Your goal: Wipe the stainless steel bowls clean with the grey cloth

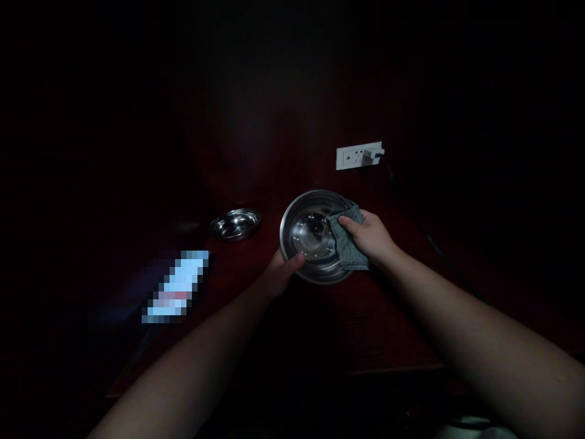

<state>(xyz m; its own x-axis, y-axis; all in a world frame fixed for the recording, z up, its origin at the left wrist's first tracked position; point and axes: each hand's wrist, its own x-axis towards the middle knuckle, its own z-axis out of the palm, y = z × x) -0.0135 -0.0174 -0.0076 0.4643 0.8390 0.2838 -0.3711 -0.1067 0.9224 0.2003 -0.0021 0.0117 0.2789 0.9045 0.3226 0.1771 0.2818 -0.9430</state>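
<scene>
A shiny metal bowl (pixel 313 238) is tilted so that its inside faces me, in the middle of the head view. My left hand (pixel 283 271) grips its lower left side, thumb over the rim and the other fingers hidden behind. On the bowl's right side, my right hand (pixel 368 235) is closed on a grey-green cloth (pixel 350 244). The cloth lies over the right rim and part of the inside, pressed there by the thumb. The right hand's other fingers are hidden behind the bowl and cloth.
A shallow metal dish (pixel 236 224) stands on the dark red table (pixel 388 341) to the left. Nearer me lies a lit, pixelated screen (pixel 178 286). A white wall socket (pixel 351 158) holds a plug (pixel 373 154), with a dark cable trailing right. The surroundings are very dark.
</scene>
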